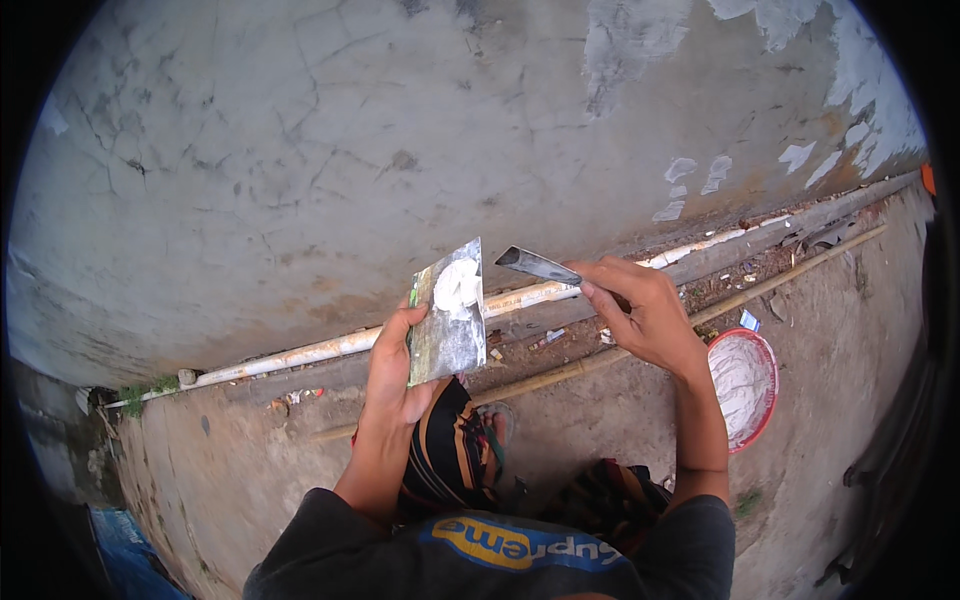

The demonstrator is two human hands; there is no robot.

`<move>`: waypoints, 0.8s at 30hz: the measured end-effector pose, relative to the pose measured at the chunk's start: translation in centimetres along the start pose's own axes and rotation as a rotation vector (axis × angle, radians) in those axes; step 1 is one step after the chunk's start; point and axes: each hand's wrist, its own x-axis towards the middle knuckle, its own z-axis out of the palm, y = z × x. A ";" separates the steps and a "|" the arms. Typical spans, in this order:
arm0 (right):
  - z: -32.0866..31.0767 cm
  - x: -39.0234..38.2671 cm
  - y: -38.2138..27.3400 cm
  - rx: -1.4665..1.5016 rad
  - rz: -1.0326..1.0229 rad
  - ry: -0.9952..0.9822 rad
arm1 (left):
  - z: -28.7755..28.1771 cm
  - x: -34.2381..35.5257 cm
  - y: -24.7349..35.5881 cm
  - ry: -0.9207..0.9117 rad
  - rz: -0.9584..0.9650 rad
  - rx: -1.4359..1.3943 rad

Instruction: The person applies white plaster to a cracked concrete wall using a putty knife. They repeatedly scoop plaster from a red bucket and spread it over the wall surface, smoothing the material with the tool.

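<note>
My left hand (390, 360) grips the side of a flat rectangular metal plate (446, 342), held upright-tilted in front of me with a lump of white paste (458, 288) on its upper part. My right hand (638, 308) holds a metal putty knife (535, 265), its dull grey blade pointing left toward the plate, a short gap from its edge. A red-rimmed basin of white paste (740, 385) sits on the ground to the right, below my right hand.
A cracked grey wall (350, 150) with white patches stands ahead. A white pipe (280, 360) and a bamboo pole (790, 290) run along its foot among scattered litter. My sandalled foot (497, 425) is below. A blue sheet (130, 550) lies at lower left.
</note>
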 end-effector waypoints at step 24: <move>-0.3 -0.4 -2.5 -0.356 -0.108 -0.057 | -0.7 -0.4 0.1 -0.079 -0.012 -0.026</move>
